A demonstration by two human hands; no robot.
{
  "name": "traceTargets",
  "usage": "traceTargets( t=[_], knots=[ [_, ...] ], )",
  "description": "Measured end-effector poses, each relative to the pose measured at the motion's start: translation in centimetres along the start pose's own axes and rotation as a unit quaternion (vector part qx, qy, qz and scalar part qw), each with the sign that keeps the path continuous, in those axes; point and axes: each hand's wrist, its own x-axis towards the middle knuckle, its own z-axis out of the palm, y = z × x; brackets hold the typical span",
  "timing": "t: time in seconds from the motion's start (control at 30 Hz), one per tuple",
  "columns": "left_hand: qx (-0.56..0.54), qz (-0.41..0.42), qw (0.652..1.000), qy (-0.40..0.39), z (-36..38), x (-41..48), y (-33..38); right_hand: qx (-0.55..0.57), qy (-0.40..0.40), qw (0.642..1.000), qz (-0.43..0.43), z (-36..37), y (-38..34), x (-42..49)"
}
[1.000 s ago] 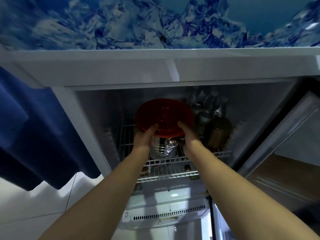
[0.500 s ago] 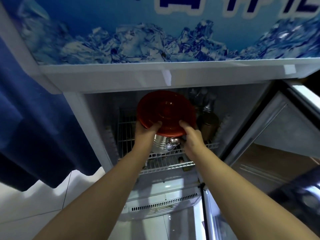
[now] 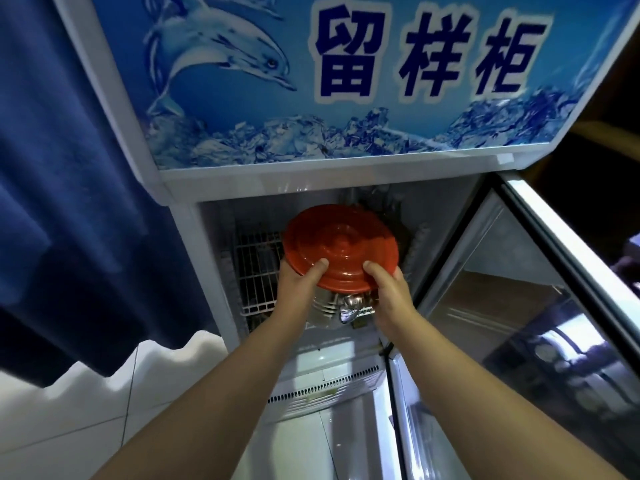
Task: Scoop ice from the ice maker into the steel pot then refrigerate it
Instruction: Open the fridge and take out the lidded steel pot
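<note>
1. My two bare hands hold one shiny steel pot (image 3: 325,308) at the mouth of one white upright refrigerator cabinet (image 3: 187,237), whose single glass door (image 3: 519,289) stands open on my right.
2. One round red plastic lid (image 3: 341,249) sits on the steel pot and hides what is inside. Only a strip of ribbed metal wall and one bright side handle (image 3: 349,308) show beneath it.
3. My left hand (image 3: 296,292) grips the pot's left side, thumb hooked over the lid's rim, the other fingers out of sight beneath it.
4. My right hand (image 3: 393,296) clamps the right side the same way, thumb pressed on the red rim, the remaining fingers hidden under the lid.
5. The pot is over the front edge of one white wire shelf (image 3: 258,271); I cannot tell whether its base touches the wires.
6. Above the opening, one blue sign panel (image 3: 346,81) carries one leaping dolphin, three large dark-blue characters and a band of pictured ice.
7. One dark-blue curtain (image 3: 69,168) hangs just beside the cabinet on my left, over white floor tiles (image 3: 69,420).
8. One slotted vent grille (image 3: 325,388) runs across the cabinet's foot, between my forearms.
</note>
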Motion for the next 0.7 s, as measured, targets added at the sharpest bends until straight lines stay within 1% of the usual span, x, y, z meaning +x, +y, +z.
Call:
traceTargets(
  t=[0.07, 0.17, 0.37, 0.53, 0.7],
  knots=[
    [0.001, 0.004, 1.000, -0.004, -0.3, -1.4, 0.1, 0.003, 0.002, 1.000, 0.009, -0.2, -0.1, -1.3],
    [-0.013, -0.012, 1.000, 0.005, -0.8, -3.7, -0.1, -0.010, -0.004, 1.000, 0.013, -0.7, 0.4, -3.2],
    [-0.026, 0.000, 0.999, 0.034, -2.1, -9.2, -0.2, -0.023, -0.043, 0.999, 0.011, -1.5, 1.4, -7.6],
    [-0.010, 0.001, 0.996, 0.092, -4.3, -14.5, 0.3, -0.047, -0.086, 0.995, 0.030, -1.4, 2.1, -12.1],
    [-0.011, 0.053, 0.987, 0.153, -7.6, -20.0, 2.0, -0.040, -0.138, 0.989, 0.043, 0.8, 3.2, -16.5]
  ],
)
